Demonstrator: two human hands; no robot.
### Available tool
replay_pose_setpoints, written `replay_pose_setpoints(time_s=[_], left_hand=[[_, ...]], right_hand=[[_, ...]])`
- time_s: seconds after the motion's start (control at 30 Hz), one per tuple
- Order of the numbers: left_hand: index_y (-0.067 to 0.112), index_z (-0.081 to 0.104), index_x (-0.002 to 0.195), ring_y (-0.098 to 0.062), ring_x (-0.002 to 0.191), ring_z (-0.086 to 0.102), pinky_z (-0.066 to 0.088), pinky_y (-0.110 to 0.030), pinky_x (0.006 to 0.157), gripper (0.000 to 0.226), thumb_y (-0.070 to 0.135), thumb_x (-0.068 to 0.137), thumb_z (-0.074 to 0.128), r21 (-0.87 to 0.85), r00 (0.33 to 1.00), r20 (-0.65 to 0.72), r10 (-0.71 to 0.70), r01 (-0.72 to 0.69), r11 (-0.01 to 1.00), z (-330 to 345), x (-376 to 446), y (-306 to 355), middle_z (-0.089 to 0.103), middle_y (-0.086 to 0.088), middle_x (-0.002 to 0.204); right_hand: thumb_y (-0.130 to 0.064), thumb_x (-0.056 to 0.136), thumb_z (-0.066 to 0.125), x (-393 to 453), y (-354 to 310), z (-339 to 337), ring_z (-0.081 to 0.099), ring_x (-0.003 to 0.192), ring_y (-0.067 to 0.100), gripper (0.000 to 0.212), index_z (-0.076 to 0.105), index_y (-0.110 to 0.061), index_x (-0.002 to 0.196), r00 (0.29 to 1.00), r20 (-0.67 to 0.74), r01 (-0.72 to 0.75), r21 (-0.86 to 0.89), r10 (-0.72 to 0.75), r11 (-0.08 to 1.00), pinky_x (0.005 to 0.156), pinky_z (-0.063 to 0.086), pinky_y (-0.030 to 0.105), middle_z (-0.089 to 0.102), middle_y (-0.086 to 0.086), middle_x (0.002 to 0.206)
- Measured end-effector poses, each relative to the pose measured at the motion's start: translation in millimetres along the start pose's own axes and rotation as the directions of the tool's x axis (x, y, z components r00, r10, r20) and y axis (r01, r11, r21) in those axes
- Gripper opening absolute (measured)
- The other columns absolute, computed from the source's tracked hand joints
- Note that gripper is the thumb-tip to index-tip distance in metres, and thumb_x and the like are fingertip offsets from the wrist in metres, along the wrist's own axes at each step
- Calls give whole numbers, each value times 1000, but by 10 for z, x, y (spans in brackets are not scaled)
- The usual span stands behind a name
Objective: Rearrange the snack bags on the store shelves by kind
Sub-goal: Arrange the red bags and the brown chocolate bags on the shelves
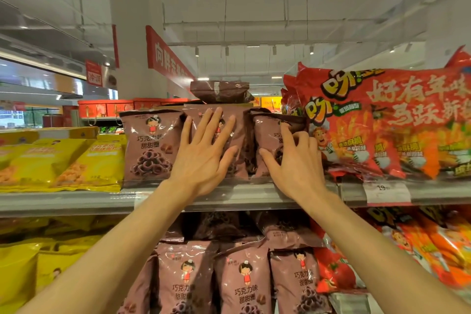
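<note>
Three brown chocolate-ring snack bags stand in a row on the top shelf (76, 201). My left hand (204, 153) lies flat with spread fingers against the middle brown bag (237, 140). My right hand (293, 160) touches the right brown bag (267, 135), index finger raised on its face, the other fingers partly bent near its right edge. The left brown bag (150, 145) stands free. Another brown bag (219, 92) lies flat on top of the row. Large red bags (382, 120) fill the shelf to the right and yellow bags (63, 160) to the left.
The shelf below holds more brown bags (244, 278) in the middle, yellow bags (20, 267) at left and red-orange bags (420, 250) at right. A white price tag (387, 192) hangs on the top shelf's front rail. Red signs hang from the ceiling behind.
</note>
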State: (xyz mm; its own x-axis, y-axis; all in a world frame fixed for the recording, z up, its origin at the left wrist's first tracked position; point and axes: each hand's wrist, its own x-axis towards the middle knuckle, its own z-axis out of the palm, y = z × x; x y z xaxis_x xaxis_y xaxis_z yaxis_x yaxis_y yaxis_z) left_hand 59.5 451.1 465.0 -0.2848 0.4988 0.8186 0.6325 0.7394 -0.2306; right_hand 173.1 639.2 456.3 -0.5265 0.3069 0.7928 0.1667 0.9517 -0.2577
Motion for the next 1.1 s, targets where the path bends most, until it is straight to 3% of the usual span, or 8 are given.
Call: replay_pose_setpoints(time_s=[0.17,0.27,0.4,0.53,0.67,0.8,0.9,1.1], left_hand=[[34,-3,165,-16,159,-17,-18,-47,126,67,59,104,5,-33,1000,13,-5,5,999,-22,7,-1,-10,2,174],[34,-2,165,-16,160,-15,-17,-47,127,67,60,103,5,-42,1000,18,-5,6,999,-26,4,11,-9,2,174],[34,4,166,-17,161,-10,-14,-49,128,67,60,104,9,-61,1000,26,-2,3,998,-48,-2,5,-3,1,175],[24,30,162,-26,160,11,0,-53,129,66,53,104,30,-93,997,-66,31,-37,995,-116,37,43,20,-8,172],[15,50,149,-31,153,31,14,-54,129,55,40,100,47,-139,973,-178,150,-176,975,-238,296,130,41,-11,162],[18,61,140,-30,140,48,12,-52,128,42,37,103,55,-121,982,-82,168,-177,977,-320,748,340,65,-6,139],[22,63,138,-28,139,47,4,-49,127,41,43,106,47,-126,992,25,120,-116,985,-312,973,439,68,-2,133],[21,72,120,-27,123,53,22,-46,119,33,37,108,46,-187,999,14,44,-41,982,-227,1096,475,71,-1,122]], right_hand=[[-48,106,34,57,45,27,54,121,39,46,29,-35,150,990,118,-122,382,82,916,102,46,49,22,9,154],[-50,105,37,96,64,17,59,118,40,46,25,-40,148,982,160,-159,404,101,901,101,48,49,16,8,161],[-50,100,52,65,103,24,45,135,29,60,27,-33,152,996,55,-92,427,76,900,107,43,43,25,6,156],[-53,98,54,17,106,89,36,144,26,74,21,-27,158,996,-29,-59,421,79,905,114,38,44,27,6,159],[-55,97,57,9,110,113,33,145,23,77,24,-21,158,995,-63,-41,429,75,902,117,34,40,33,7,157],[-57,95,59,-17,130,116,36,142,20,79,28,-20,157,993,-96,-18,425,65,905,116,36,41,38,4,154],[-58,95,57,-30,139,105,36,141,19,78,28,-21,156,994,-91,-10,420,54,907,116,36,41,38,3,154],[-61,101,40,-62,163,95,33,146,24,70,10,-36,160,999,-10,38,352,-37,935,113,39,44,21,1,163]])
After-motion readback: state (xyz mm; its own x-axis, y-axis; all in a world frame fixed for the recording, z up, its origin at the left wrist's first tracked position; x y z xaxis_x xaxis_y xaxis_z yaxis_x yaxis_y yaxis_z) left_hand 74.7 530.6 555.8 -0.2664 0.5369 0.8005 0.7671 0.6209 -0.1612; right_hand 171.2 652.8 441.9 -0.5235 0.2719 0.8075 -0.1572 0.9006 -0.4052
